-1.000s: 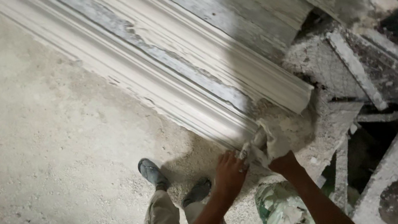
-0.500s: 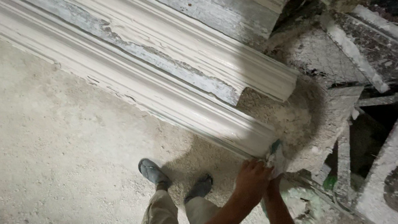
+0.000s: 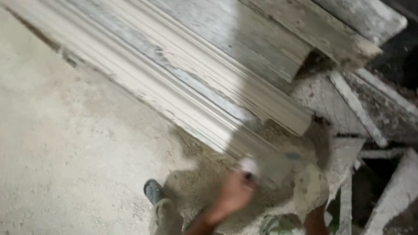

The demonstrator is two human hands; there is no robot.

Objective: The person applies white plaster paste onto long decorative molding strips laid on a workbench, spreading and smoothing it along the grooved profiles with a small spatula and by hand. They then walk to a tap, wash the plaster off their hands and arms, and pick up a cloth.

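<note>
Dusty concrete floor spreads left, plaster-caked timber frame sits right, 1 dark shoe planted below.

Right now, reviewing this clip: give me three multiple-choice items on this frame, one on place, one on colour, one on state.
1. Where is the left hand?
A. At the moulding's near end
B. On the floor
C. On the shoe

2. What colour is the long moulding?
A. Red
B. Pale grey-white
C. Black

3. How is the right hand?
A. Bare and clean
B. Coated in pale plaster
C. Out of view

Answers: 1 A, the hand meets the moulding's end with a small tool. 2 B, its ribs look pale. 3 B, grey paste covers it.
</note>
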